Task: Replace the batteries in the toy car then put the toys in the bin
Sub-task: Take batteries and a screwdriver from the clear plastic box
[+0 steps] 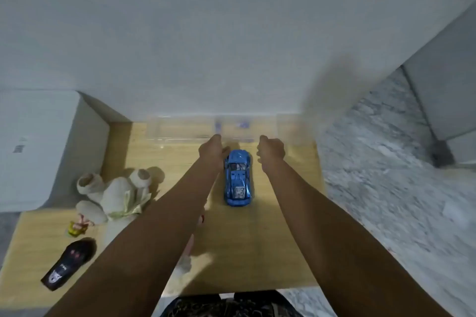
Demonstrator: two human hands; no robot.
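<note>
A shiny blue toy car [238, 179] stands on the wooden table [257, 252], its nose pointing away from me. At the table's far edge, against the wall, a clear plastic bin [185, 128] looks blurred. My left hand [212, 149] is at the car's front left corner, thumb beside the hood, its fingers hidden behind the hand and close to the bin's near wall. My right hand [271, 152] hovers right of the car's nose with fingers curled and nothing visible in them.
A cream plush toy [116, 193] lies at the left of the table, with a small doll figure [77, 228] below it. A black remote control [69, 265] lies near the front left corner. A white box [38, 149] stands at the left. Marbled floor [386, 188] lies to the right.
</note>
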